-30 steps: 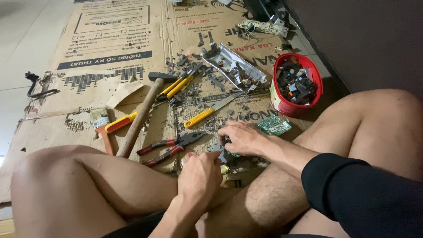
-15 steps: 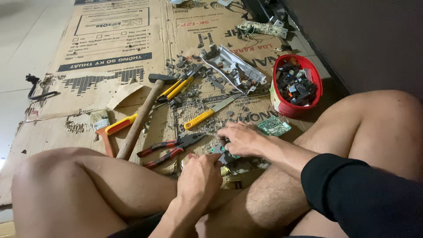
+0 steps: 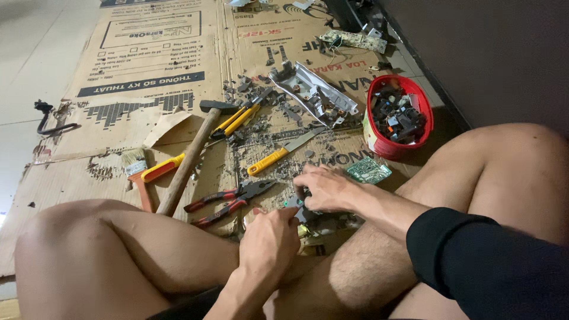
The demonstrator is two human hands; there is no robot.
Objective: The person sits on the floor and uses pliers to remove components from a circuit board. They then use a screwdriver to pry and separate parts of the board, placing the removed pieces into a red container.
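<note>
While both hands meet over the cardboard (image 3: 148, 71), the left hand (image 3: 269, 240) and right hand (image 3: 326, 188) pinch a small dark part (image 3: 301, 208) with closed fingers, beside the pliers (image 3: 228, 200).

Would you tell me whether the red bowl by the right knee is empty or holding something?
Holding something: the red bowl is heaped with small dark parts.

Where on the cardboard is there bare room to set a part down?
Free: the far-left cardboard sheet beyond the hammer, and the strip left of the paintbrush. Crowded: debris around the yellow-handled pliers, metal bracket and red bowl, and by both hands near the red-handled pliers.
</note>
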